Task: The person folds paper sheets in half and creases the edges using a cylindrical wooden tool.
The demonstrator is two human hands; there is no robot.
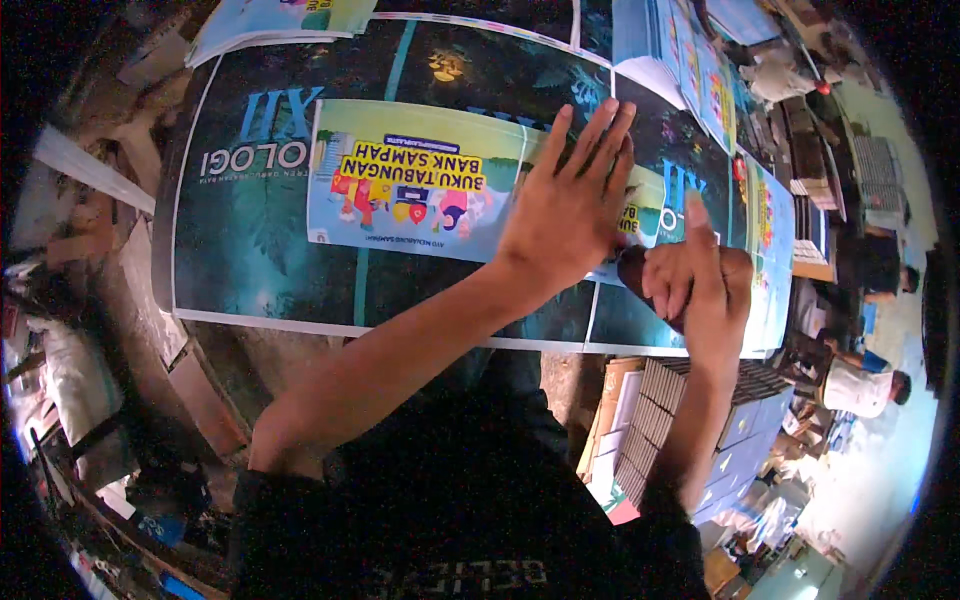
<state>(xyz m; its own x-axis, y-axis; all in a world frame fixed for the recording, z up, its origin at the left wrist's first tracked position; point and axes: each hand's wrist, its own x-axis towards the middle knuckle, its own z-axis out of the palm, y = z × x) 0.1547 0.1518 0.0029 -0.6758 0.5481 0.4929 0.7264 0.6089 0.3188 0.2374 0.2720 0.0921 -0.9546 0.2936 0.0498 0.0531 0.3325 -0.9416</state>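
A colourful printed cover (410, 235) lies on large dark teal printed sheets (270, 255) that cover the table. My left hand (570, 205) rests flat on the cover's right part, fingers stretched toward the far side. Close by, my right hand (700, 280) is closed over a dark, rounded object (636, 272), with one digit pointing up. The object touches or hovers just above the cover's right end; which one I cannot tell. Its kind is mostly hidden by the fingers.
Stacks of similar printed covers lie at the far left (280, 25), far right (665, 60) and right edge (770, 240) of the table. Below the near edge, bundled stacks (650, 410) stand by my right forearm. Another person (860, 388) is at the far right.
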